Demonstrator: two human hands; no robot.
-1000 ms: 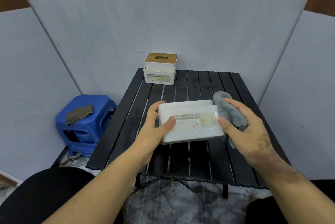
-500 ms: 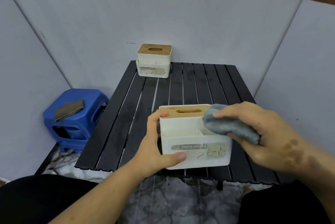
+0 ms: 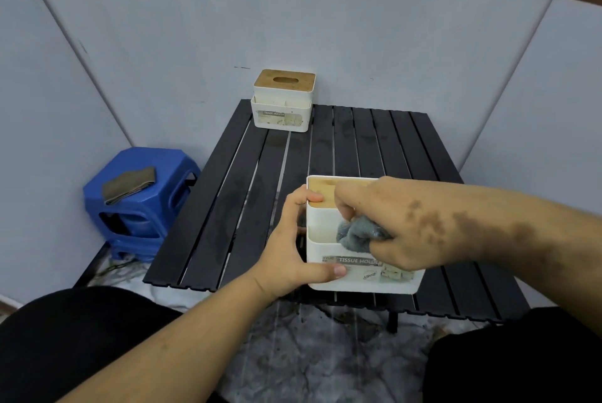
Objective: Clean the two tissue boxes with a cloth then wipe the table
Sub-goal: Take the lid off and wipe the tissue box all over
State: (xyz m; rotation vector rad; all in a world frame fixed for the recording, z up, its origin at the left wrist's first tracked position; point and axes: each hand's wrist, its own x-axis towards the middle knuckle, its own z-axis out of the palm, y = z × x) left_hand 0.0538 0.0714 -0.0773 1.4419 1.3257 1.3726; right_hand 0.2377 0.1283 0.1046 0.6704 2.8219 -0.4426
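Grey cloth [image 3: 358, 233] is bunched in a person's right hand [image 3: 400, 223], its fingers closed around the wad as it is pushed into the front pocket of the near tissue box [image 3: 329, 269], a white holder with a wooden lid standing at the 6 o'clock edge of the black slatted worktop [image 3: 374, 142]. The left hand [image 3: 290, 249] grips the box's left side, thumb across the label face and fingers [image 3: 314, 198] hooked over the top corner. Good practice here looks like a firm brace from the left hand while the cloth works into the pocket corners. The cloth lies under the right fingertips, touching the pocket's inner wall. A second tissue box [image 3: 282, 102] waits at 12 o'clock, well apart.
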